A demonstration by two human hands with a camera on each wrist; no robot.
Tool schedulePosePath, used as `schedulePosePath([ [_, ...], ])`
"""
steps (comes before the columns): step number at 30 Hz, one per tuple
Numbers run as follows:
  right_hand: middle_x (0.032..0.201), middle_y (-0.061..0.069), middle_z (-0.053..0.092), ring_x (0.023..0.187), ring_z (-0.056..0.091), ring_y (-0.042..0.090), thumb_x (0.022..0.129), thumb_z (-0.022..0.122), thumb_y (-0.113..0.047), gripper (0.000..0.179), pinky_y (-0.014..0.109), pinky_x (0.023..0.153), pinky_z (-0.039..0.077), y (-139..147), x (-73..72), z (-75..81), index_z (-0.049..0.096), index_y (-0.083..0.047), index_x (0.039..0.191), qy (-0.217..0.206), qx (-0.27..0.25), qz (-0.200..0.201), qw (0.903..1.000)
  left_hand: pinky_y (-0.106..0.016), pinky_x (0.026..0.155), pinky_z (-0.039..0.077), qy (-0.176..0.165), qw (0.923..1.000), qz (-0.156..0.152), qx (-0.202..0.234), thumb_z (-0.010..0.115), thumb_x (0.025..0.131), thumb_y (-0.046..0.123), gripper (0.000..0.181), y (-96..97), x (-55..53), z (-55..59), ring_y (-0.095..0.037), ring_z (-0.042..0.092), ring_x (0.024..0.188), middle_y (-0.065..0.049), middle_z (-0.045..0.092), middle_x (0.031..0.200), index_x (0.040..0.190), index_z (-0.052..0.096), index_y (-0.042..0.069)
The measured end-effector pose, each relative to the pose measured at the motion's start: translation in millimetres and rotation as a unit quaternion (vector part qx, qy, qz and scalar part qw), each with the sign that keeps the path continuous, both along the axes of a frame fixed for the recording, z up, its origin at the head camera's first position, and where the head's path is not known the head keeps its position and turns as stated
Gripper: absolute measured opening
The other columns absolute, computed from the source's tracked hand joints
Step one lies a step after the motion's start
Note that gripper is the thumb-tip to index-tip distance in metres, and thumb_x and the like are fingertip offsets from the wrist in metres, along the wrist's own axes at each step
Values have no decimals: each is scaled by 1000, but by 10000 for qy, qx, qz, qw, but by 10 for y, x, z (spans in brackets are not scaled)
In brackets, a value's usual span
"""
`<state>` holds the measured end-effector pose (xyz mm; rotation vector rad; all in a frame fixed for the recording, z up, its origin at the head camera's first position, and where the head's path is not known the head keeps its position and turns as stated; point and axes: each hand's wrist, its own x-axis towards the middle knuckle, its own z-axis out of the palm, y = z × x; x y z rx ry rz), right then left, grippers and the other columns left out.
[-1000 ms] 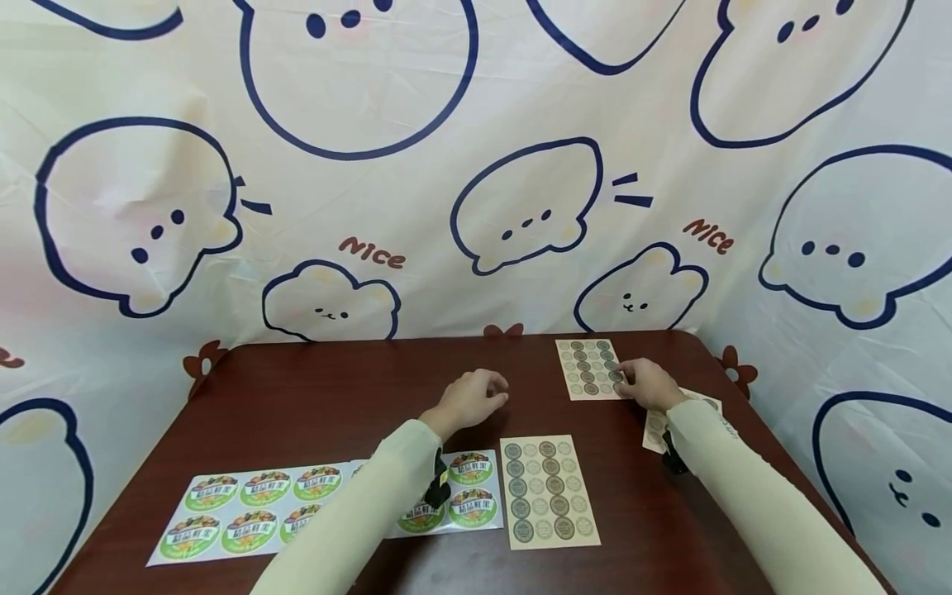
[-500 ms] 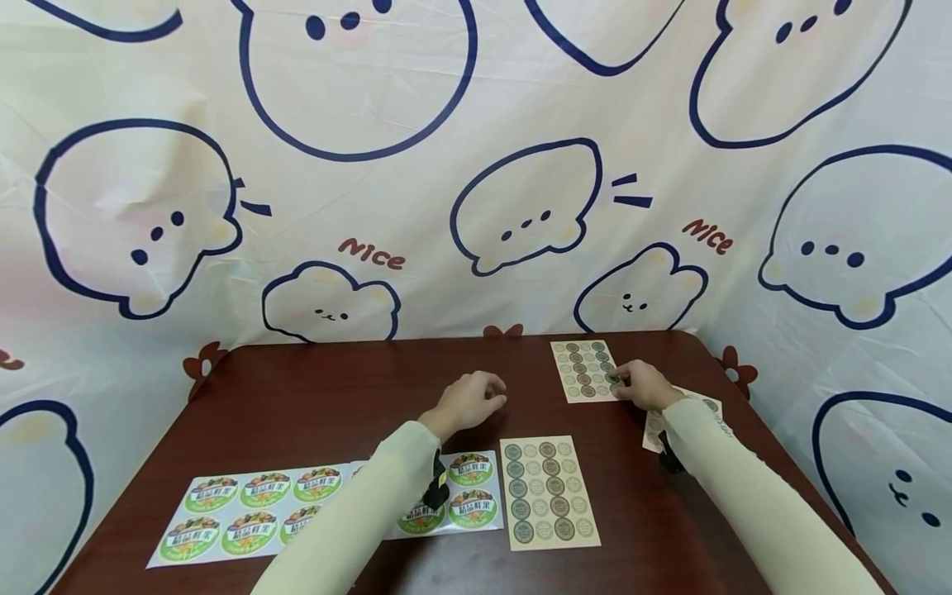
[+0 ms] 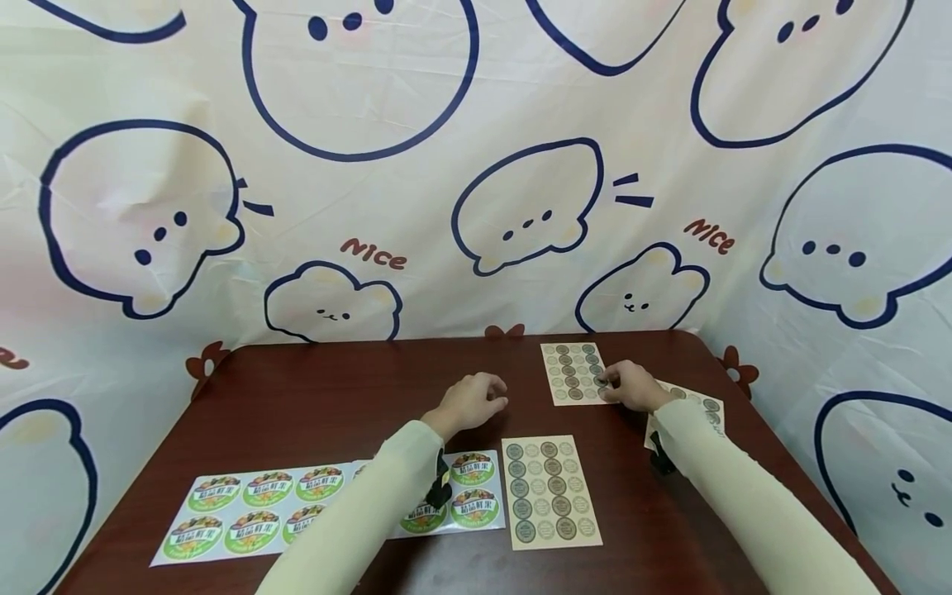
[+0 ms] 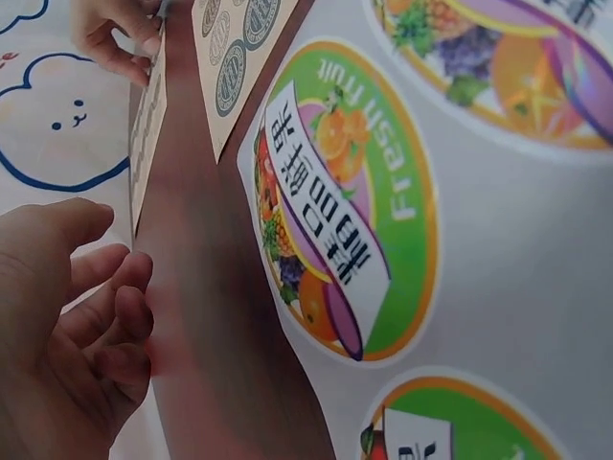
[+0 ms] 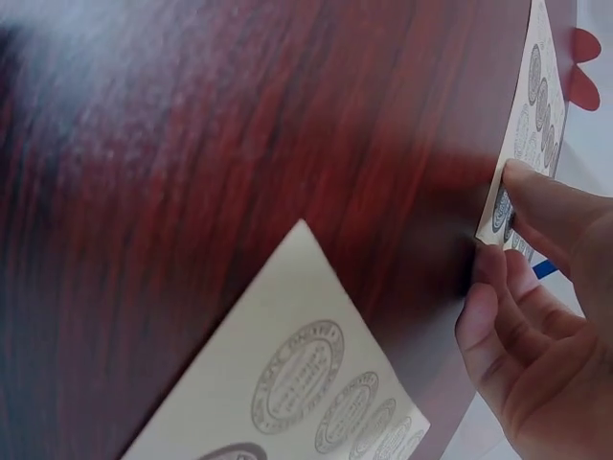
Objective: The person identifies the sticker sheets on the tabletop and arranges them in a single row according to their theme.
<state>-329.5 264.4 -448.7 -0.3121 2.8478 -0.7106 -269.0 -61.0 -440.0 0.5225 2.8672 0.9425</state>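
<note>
At the back right of the table, my right hand (image 3: 632, 385) pinches the near right corner of a beige sticker sheet (image 3: 571, 372) with round stamp-like stickers. In the right wrist view the thumb lies on the sheet's face, with fingertips at its edge. My left hand (image 3: 470, 402) hovers over the table's middle, fingers loosely curled around nothing. A second beige sheet (image 3: 710, 405) lies partly hidden under my right forearm. In front is a third beige sheet (image 3: 552, 492). Beside it lies a white sheet of green fruit labels (image 3: 253, 529), partly covered by my left sleeve.
The dark brown wooden table (image 3: 357, 388) backs onto a white curtain (image 3: 424, 297) printed with cartoon faces, which also hangs along both sides. Black camera straps sit on both wrists.
My right hand has slid the back beige sheet a little to the left, uncovering more of the sheet under the forearm. The left hand stays nearly still.
</note>
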Motion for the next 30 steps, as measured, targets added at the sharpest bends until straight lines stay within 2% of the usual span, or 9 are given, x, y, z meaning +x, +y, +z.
schedulePosePath([
  [7,122,23,67,105,62,30,91,72,-8,34,47,94,51,-176,41,28,68,5,123,-60,-3,115,9999,-45,88,53,-72,9998,179,1,63,100,25,33,-35,-23,-31,-23,66,101,-8,70,115,130,65,12],
  [9,121,21,68,103,61,29,91,73,-9,34,46,94,51,-233,27,18,68,4,122,-101,-26,118,9999,-44,86,53,-78,9998,200,49,64,100,24,35,-48,-39,-48,-23,65,100,-8,69,114,132,64,10],
  [14,117,17,68,97,58,24,91,73,-9,32,43,92,51,-344,33,-32,68,2,121,-161,-233,154,9995,-45,92,53,-163,9993,273,197,65,99,22,39,-69,-46,-98,-26,62,108,-11,65,122,135,61,8],
  [21,112,15,69,96,59,23,89,75,-10,29,43,92,50,-440,116,-67,69,1,116,-104,-382,228,9990,-49,101,50,-383,9985,286,256,65,99,22,46,-70,-24,-160,-31,59,120,-16,60,132,142,56,7],
  [26,114,14,69,99,59,23,89,76,-13,30,42,94,49,-524,131,-61,70,-1,116,-82,-380,271,9989,-50,108,46,-359,9987,343,135,65,99,24,54,-64,-54,-193,-33,50,132,-17,52,142,147,50,8],
  [30,112,13,70,98,60,23,87,79,-13,30,44,95,49,-628,136,-62,71,-2,113,-13,-382,366,9986,-49,109,44,-308,9986,399,131,65,99,24,54,-65,-75,-232,-33,47,134,-16,52,142,148,49,8],
])
